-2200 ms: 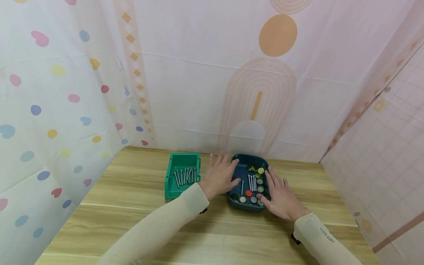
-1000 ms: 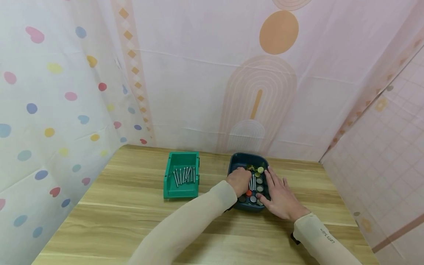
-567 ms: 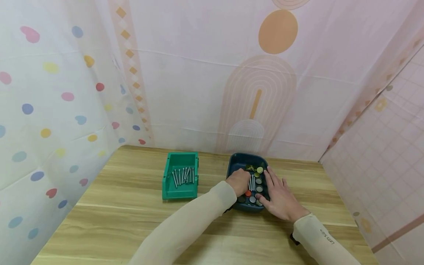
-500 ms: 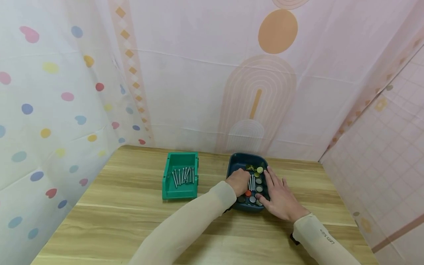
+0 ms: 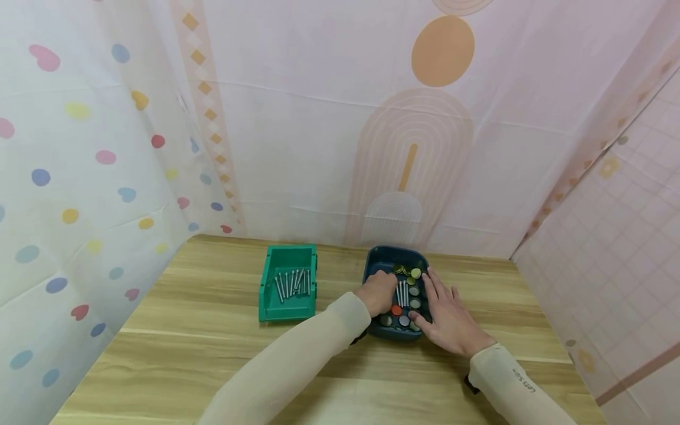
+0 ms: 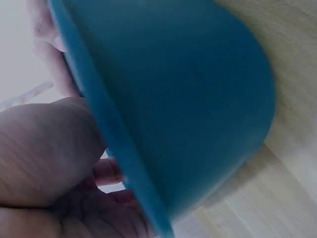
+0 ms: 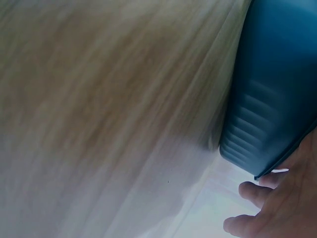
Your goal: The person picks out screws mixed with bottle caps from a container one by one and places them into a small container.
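Observation:
A dark blue tray stands at the table's middle right. Inside it lie a row of long silver screws, a red round cap, silver-rimmed round caps and several gold ones. My left hand reaches over the tray's left rim with fingers curled down. Its fingertips and whatever lies under them are hidden. The tray's outer wall fills much of the left wrist view. My right hand rests along the right rim, fingers extended; the right wrist view shows its fingers by the rim.
A green bin left of the tray holds several silver screws. Both containers stand on a wood-grain table near its back edge. Patterned cloth hangs behind and at both sides.
My left hand went from open above the tray's left rim to curled down inside it, over the spot where a lone screw lay. It has since shifted slightly left. The right hand stays put.

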A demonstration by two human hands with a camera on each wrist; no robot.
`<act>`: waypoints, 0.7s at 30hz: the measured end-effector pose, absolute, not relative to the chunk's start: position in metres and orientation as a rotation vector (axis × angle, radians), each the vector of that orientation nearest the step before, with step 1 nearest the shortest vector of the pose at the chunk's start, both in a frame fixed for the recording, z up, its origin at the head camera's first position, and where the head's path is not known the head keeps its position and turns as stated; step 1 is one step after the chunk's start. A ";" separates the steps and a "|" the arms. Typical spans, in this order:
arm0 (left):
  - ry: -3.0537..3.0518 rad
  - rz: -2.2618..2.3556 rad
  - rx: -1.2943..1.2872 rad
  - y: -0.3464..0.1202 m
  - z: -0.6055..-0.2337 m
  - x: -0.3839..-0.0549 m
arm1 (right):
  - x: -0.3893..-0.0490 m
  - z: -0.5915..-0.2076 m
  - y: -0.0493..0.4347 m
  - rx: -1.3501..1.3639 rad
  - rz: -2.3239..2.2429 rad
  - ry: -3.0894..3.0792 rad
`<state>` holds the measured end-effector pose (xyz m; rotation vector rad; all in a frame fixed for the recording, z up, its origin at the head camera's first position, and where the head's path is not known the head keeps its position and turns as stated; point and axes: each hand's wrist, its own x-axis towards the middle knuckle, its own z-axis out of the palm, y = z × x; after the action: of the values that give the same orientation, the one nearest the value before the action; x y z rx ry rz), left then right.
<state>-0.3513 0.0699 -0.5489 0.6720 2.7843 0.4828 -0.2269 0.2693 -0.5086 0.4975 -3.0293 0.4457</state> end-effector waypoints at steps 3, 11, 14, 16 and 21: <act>2.775 0.483 0.660 0.067 -0.537 -0.344 | -0.227 -0.508 0.269 0.496 0.443 -3.033; 2.749 0.534 0.633 0.053 -0.457 -0.288 | -0.226 -0.508 0.269 0.499 0.446 -3.037; 2.748 0.547 0.627 0.049 -0.442 -0.277 | -0.226 -0.507 0.268 0.498 0.461 -3.041; 2.756 0.571 0.651 0.046 -0.440 -0.276 | -0.226 -0.507 0.268 0.498 0.468 -3.040; 2.759 0.674 0.712 0.037 -0.439 -0.278 | -0.227 -0.509 0.269 0.496 0.468 -3.042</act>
<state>-0.2783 0.0365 -0.4395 0.7118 2.7590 0.6737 -0.2268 0.2690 -0.5088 0.4957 -3.0416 0.4683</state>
